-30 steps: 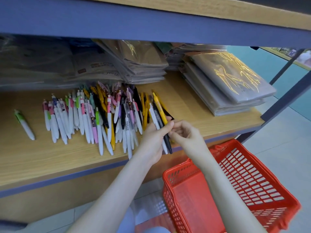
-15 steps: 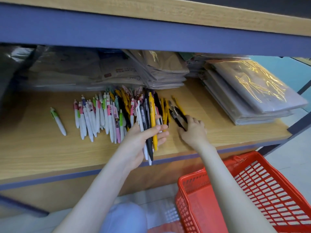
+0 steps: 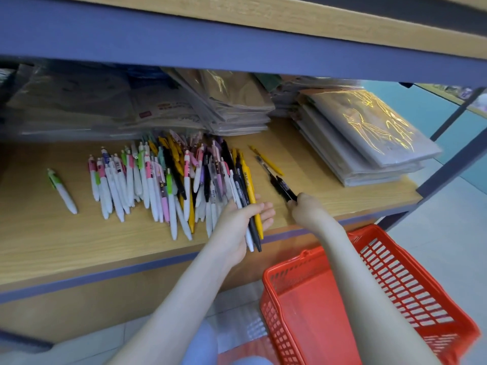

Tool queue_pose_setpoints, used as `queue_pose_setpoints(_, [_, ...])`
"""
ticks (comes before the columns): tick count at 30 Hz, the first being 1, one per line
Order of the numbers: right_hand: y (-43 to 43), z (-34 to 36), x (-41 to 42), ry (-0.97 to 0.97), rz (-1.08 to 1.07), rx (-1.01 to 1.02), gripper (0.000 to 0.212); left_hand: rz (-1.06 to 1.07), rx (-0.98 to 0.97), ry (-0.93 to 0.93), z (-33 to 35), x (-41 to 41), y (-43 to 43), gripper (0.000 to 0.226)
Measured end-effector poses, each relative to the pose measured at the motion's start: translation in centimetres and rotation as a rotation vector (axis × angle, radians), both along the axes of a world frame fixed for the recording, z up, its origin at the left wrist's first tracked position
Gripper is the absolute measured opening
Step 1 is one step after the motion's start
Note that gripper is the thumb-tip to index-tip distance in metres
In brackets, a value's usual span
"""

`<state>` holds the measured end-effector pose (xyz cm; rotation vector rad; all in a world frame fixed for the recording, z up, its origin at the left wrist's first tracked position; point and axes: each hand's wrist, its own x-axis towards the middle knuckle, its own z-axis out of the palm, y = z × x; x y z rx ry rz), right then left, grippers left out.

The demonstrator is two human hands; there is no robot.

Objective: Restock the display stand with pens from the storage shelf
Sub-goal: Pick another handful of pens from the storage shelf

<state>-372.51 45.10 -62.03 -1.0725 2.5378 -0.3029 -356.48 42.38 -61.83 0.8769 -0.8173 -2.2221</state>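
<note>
Since half a second ago the right hand (image 3: 307,210) is off the loose pens right of the heap and back near the shelf edge, now pinching one black pen (image 3: 283,188) by its near end. The left hand (image 3: 241,222) keeps its bundle of pens (image 3: 251,214), white, black and yellow, held across the palm under the thumb, fingers only loosely curled. Progress: early, still the picking stage. Most stock lies untouched in the pen pile (image 3: 158,180) on the storage shelf (image 3: 39,246); a yellow pen (image 3: 267,162) lies apart to its right, a green-and-white pen (image 3: 62,191) well apart to its left. The red basket (image 3: 421,285) sits on the floor below the shelf edge, nothing visible inside. Wrapped packs (image 3: 369,133) are stacked at back and right. Display stand not in view, so no restocking shown. Left, by my read: add the black pen to bundle or basket, gather more, carry to the stand, slot them in.
</note>
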Motion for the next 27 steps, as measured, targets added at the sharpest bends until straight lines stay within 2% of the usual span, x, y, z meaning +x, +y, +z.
queue_pose_setpoints(3, [1.7, 0.2, 0.3, -0.242, -0.038, -0.17, 0.031, 0.013, 0.035, -0.006, -0.5, -1.1, 0.4, 0.021])
queue_pose_setpoints(6, [3.9, 0.2, 1.2, -0.565, 0.029, -0.362, 0.026, 0.032, 0.034, 0.033, -0.9, -1.8, 0.5, 0.041])
queue_pose_setpoints(9, [5.0, 0.4, 1.8, -0.684, 0.143, -0.436, 0.022, 0.006, -0.093, -0.021, -1.5, -2.2, 0.7, 0.027])
queue_pose_setpoints(11, [5.2, 0.4, 2.5, -0.631, 0.208, -0.442, 0.019, -0.015, -0.169, -0.071, -1.5, -2.4, 0.8, 0.032])
queue_pose_setpoints(13, [5.1, 0.1, 3.2, -0.499, 0.289, -0.45, 0.025, -0.02, -0.198, -0.078, -1.2, -2.3, 1.0, 0.054])
queue_pose_setpoints(15, [4.9, -0.2, 3.7, -0.38, 0.348, -0.481, 0.015, -0.017, -0.213, -0.08, -1.0, -2.0, 0.8, 0.063])
queue_pose_setpoints(17, [4.6, -0.1, 3.6, -0.396, 0.388, -0.494, 0.01, -0.021, -0.222, -0.081, -1.0, -1.6, 0.2, 0.054])
queue_pose_setpoints(19, [4.0, 0.2, 3.0, -0.491, 0.388, -0.52, 0.023, 0.001, -0.265, -0.095, -0.8, -0.9, -0.3, 0.037])
queue_pose_setpoints(21, [2.9, 0.3, 2.7, -0.547, 0.342, -0.576, 0.024, 0.076, -0.287, -0.114, -0.4, -0.3, -0.7, 0.044])
queue_pose_setpoints(23, [1.1, -0.2, 2.6, -0.501, 0.274, -0.662, 0.026, 0.139, -0.27, -0.111, 0.0, 0.4, -1.2, 0.052])
queue_pose_setpoints(25, [-1.1, -1.6, 1.8, -0.307, 0.156, -0.755, 0.022, 0.177, -0.256, -0.071, 0.1, 1.2, -1.4, 0.033])
queue_pose_setpoints(27, [-2.9, -2.9, 0.5, -0.02, 0.009, -0.681, 0.033, 0.188, -0.257, -0.059, -0.4, 1.8, -2.0, 0.021])
